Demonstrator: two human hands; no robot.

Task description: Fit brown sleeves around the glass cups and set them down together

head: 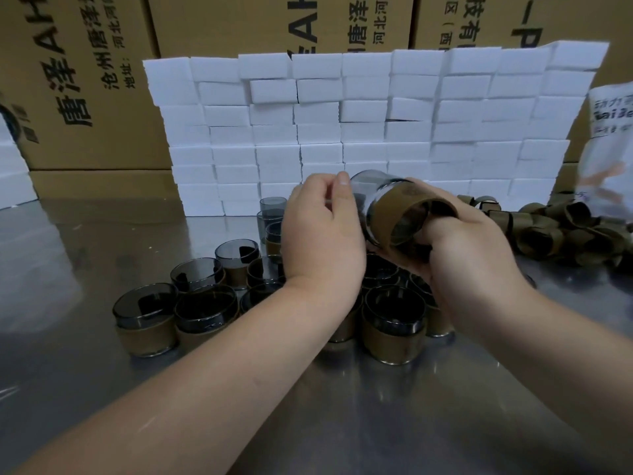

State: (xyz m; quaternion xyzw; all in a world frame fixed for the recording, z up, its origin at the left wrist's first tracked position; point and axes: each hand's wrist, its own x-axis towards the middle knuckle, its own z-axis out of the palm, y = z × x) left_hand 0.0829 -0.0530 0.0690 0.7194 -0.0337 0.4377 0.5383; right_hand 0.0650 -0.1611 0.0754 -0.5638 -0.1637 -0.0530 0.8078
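A smoky glass cup [368,192] lies tilted on its side in the air between my hands. My left hand [320,231] grips its rim end. A brown sleeve [399,214] sits partway over the cup's base end, and my right hand [469,245] holds that sleeve from below and behind. Under my hands, several glass cups wearing brown sleeves [394,323] stand grouped on the steel table [85,241]. Behind my left hand stand a few bare grey cups [272,207]. A heap of loose brown sleeves [561,231] lies at the right.
A wall of stacked white foam blocks [370,128] runs across the back of the table, with printed cardboard cartons [85,84] behind it. A white printed plastic bag [609,142] stands at the far right edge, above the sleeve heap.
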